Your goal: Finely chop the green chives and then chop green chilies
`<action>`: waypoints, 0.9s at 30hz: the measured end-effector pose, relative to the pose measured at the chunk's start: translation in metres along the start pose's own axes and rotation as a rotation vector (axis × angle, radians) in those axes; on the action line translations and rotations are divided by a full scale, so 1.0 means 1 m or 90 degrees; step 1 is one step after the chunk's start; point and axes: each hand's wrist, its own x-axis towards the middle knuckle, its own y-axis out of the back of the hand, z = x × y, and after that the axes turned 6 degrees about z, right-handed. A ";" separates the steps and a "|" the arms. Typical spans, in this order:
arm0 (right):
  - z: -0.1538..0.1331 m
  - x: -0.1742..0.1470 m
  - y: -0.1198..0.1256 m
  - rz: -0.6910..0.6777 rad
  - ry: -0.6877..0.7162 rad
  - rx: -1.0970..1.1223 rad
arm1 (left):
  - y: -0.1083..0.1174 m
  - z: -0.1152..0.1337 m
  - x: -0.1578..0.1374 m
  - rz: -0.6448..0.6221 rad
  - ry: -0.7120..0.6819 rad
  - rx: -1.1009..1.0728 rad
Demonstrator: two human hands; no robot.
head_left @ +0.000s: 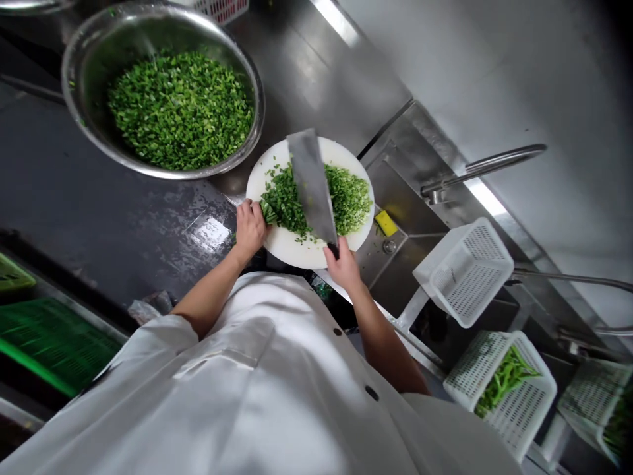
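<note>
On a round white cutting board (pixel 291 254) lies a heap of chopped green onions (pixel 352 201), dark green on the left and paler on the right. My right hand (pixel 343 264) grips the black handle of a cleaver (pixel 312 185), whose broad blade reaches across the heap and hides part of it. At the board's left edge, my left hand (pixel 250 227) is closed on the uncut end of the green onions (pixel 268 212). A large steel bowl (pixel 254 135) beyond the board holds a deep pile of finely chopped greens (pixel 182 109).
Right of the board is a steel sink (pixel 378 260) with a yellow sponge (pixel 386 223) and a faucet (pixel 484 165). A white basket (pixel 465 270) stands over the sinks; another basket (pixel 534 422) holds green peppers (pixel 509 379). A green crate (pixel 54 343) sits at lower left.
</note>
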 end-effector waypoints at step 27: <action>0.078 -0.095 0.091 0.159 -0.210 -0.149 | -0.026 0.100 -0.124 -0.650 -0.666 -0.171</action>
